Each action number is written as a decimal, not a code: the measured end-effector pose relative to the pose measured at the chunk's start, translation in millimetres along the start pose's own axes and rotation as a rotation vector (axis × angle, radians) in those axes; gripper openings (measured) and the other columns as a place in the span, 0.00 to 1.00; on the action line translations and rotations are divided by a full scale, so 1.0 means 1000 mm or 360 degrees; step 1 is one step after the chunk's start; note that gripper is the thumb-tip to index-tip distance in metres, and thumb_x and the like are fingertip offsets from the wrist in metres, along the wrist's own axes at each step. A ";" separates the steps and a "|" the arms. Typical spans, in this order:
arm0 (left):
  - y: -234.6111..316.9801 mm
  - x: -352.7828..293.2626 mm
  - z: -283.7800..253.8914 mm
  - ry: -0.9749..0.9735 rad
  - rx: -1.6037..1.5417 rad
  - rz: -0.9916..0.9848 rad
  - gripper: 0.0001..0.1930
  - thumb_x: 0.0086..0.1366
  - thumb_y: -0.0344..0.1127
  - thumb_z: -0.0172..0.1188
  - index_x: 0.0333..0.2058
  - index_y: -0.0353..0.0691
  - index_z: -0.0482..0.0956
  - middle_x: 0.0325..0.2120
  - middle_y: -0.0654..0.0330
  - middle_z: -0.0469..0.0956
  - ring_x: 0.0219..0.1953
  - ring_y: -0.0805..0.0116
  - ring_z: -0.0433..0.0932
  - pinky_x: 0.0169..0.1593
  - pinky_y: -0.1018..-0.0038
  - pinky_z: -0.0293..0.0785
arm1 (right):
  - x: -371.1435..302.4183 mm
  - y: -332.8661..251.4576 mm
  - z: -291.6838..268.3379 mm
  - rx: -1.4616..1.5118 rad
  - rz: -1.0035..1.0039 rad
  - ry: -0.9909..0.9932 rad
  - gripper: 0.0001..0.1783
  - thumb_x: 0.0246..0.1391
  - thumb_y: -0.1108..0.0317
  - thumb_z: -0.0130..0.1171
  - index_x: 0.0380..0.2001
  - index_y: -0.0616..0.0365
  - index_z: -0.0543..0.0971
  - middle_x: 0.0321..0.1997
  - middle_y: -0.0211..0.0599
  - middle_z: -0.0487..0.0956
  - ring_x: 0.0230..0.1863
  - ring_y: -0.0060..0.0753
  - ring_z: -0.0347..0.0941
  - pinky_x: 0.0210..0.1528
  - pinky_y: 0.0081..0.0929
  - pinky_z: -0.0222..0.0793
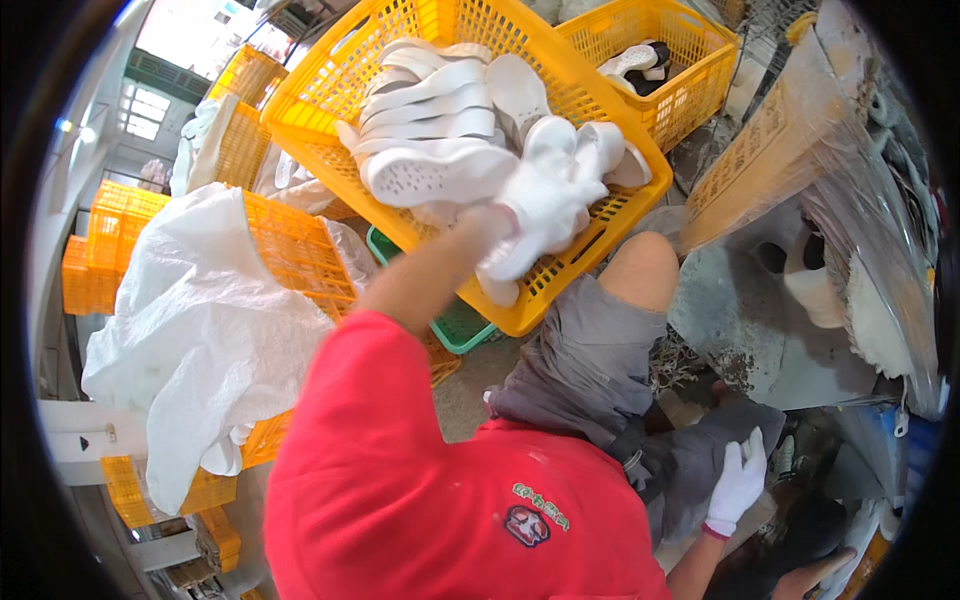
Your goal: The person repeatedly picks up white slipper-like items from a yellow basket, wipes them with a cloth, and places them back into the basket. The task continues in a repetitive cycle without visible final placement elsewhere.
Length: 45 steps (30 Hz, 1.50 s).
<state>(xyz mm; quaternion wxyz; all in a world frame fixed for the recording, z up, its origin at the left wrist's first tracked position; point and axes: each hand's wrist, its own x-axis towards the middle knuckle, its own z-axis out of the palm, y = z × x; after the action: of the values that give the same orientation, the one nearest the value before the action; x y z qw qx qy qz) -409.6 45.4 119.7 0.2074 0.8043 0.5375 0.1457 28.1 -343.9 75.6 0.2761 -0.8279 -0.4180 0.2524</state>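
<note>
My left hand [555, 200], in a white glove, reaches into a yellow plastic crate [620, 215] and has its fingers curled around a white shoe sole [515, 255]. Glove and soles blend together, so the exact grip is partly hidden. Beside it lies a white sole with small holes [435, 175], below a row of stacked white soles [430, 105]. Another sole [518, 88] leans behind the hand. My right hand [738, 482], also gloved, is down by my thigh over the grey shorts [690, 450], its fingers stretched out and holding nothing.
A second yellow crate [690, 95] with white and black pieces stands behind. Orange crates [300, 245] partly under a white sack [215, 310] are at left. A green crate [460, 328] sits under the yellow one. Plastic-wrapped cardboard [760, 150] stands at right.
</note>
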 end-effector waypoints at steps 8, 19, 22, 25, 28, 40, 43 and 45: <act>0.194 -0.070 0.017 -0.0760 -0.0383 0.0766 0.29 0.52 0.64 0.75 0.44 0.48 0.90 0.46 0.48 0.85 0.53 0.45 0.83 0.57 0.48 0.77 | -0.028 -0.091 0.001 0.1618 0.0262 -0.0503 0.38 0.75 0.57 0.61 0.78 0.69 0.68 0.70 0.47 0.79 0.63 0.40 0.81 0.58 0.41 0.81; 0.318 -0.047 0.228 -0.1233 -0.3186 -0.0879 0.20 0.77 0.39 0.68 0.62 0.37 0.82 0.53 0.62 0.87 0.52 0.68 0.86 0.55 0.66 0.84 | -0.046 -0.106 -0.030 0.0545 0.0079 0.0623 0.23 0.76 0.69 0.61 0.66 0.73 0.78 0.63 0.52 0.84 0.61 0.45 0.83 0.66 0.40 0.78; 0.353 -0.014 0.267 -0.0968 -0.2620 -0.0449 0.20 0.78 0.39 0.64 0.61 0.33 0.82 0.53 0.57 0.88 0.52 0.63 0.87 0.56 0.63 0.84 | -0.016 -0.112 -0.017 0.0431 0.0097 0.1015 0.26 0.73 0.74 0.62 0.69 0.73 0.75 0.66 0.51 0.83 0.63 0.38 0.81 0.69 0.34 0.75; 0.353 0.056 0.274 -0.0734 -0.1211 0.0431 0.23 0.78 0.42 0.63 0.64 0.34 0.80 0.55 0.56 0.87 0.53 0.61 0.87 0.58 0.62 0.83 | 0.056 -0.105 -0.025 0.0690 -0.0224 0.0948 0.19 0.71 0.73 0.64 0.62 0.66 0.81 0.58 0.54 0.85 0.57 0.47 0.84 0.61 0.40 0.81; 0.311 0.108 0.247 -0.0760 -0.0091 0.0642 0.30 0.76 0.50 0.65 0.67 0.34 0.78 0.56 0.57 0.87 0.53 0.62 0.87 0.58 0.64 0.82 | 0.127 -0.090 -0.035 0.0341 -0.0397 0.0658 0.13 0.68 0.72 0.65 0.53 0.62 0.84 0.52 0.57 0.87 0.51 0.64 0.87 0.52 0.46 0.85; 0.355 0.033 0.285 -0.0749 -0.2842 -0.0465 0.22 0.76 0.45 0.70 0.54 0.29 0.84 0.47 0.59 0.87 0.50 0.67 0.85 0.54 0.69 0.81 | 0.115 -0.094 -0.047 0.1025 -0.0020 0.0578 0.49 0.57 0.56 0.79 0.72 0.74 0.71 0.69 0.58 0.81 0.69 0.44 0.80 0.73 0.36 0.75; 0.376 0.072 0.308 -0.0910 -0.2038 -0.0559 0.25 0.75 0.49 0.71 0.58 0.33 0.83 0.51 0.52 0.88 0.52 0.59 0.86 0.57 0.62 0.81 | 0.125 -0.088 -0.045 0.0152 0.0060 0.1208 0.53 0.60 0.50 0.75 0.77 0.73 0.66 0.73 0.65 0.77 0.74 0.58 0.77 0.75 0.41 0.73; 0.363 0.099 0.297 -0.1140 -0.2406 -0.0930 0.29 0.72 0.52 0.72 0.62 0.38 0.82 0.53 0.51 0.88 0.55 0.53 0.86 0.60 0.60 0.81 | 0.145 -0.081 -0.041 0.0137 0.0004 0.1108 0.49 0.63 0.46 0.72 0.75 0.71 0.69 0.69 0.70 0.80 0.69 0.66 0.79 0.72 0.46 0.76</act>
<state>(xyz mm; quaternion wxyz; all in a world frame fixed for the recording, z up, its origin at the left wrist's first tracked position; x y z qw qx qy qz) 56.1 -37.2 39.8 0.8681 0.2800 0.3843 0.1426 86.0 -193.0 132.3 0.4363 -0.8525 -0.2867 -0.0273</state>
